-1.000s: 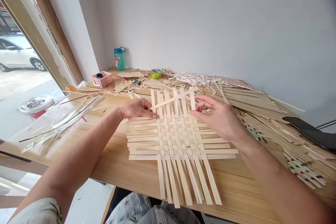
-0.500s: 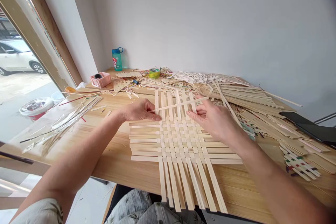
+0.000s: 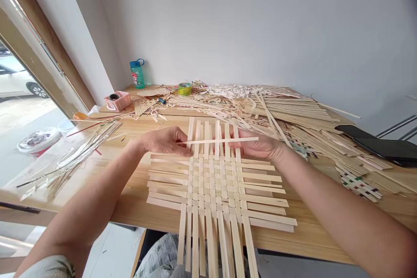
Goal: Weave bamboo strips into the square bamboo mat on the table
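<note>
A flat woven mat of pale bamboo strips [image 3: 218,186] lies on the wooden table [image 3: 137,195], its loose ends reaching over the near edge. One thin bamboo strip [image 3: 221,141] runs level across the mat's far upright ends. My left hand [image 3: 164,141] pinches that strip's left end at the mat's far left corner. My right hand [image 3: 260,145] is closed on the strip near its right end, fingers curled among the upright ends.
A big heap of loose bamboo strips [image 3: 293,117] covers the table's far right. A black phone [image 3: 381,145] lies at the right edge. A teal bottle [image 3: 137,74], pink box [image 3: 117,100], tape roll [image 3: 184,88] and small woven pieces [image 3: 358,184] sit around. A window is at left.
The thin strip has swung from a slant to level across the mat's far ends. My right hand moved from over the mat to the strip's right end. The view shifted.
</note>
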`<state>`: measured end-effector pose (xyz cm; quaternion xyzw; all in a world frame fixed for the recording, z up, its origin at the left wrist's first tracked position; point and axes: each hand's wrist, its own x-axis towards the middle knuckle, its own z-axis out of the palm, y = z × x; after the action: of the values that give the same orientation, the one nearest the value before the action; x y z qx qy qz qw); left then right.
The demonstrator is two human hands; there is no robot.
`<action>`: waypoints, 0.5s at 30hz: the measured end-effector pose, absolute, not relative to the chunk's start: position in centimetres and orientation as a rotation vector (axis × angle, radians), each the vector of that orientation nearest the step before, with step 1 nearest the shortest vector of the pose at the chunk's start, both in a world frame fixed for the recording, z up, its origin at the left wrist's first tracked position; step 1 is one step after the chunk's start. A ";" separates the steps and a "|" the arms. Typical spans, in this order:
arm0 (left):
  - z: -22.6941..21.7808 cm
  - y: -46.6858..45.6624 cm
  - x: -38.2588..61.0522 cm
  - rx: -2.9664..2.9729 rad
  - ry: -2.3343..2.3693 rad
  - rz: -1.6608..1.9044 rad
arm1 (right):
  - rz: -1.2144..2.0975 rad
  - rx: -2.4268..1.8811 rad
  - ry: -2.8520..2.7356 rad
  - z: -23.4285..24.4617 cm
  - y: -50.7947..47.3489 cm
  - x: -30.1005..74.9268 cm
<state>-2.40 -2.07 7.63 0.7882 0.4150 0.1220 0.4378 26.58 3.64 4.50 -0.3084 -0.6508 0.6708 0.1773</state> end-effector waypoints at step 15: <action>8.2 -2.0 -2.7 2.076 1.135 0.434 | 1.873 -1.091 -1.703 3.1 -0.3 27.4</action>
<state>-2.68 -2.03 8.17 0.8053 0.4404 0.1682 0.3596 27.44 -0.25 3.08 -0.3885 -0.6065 0.6668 0.1914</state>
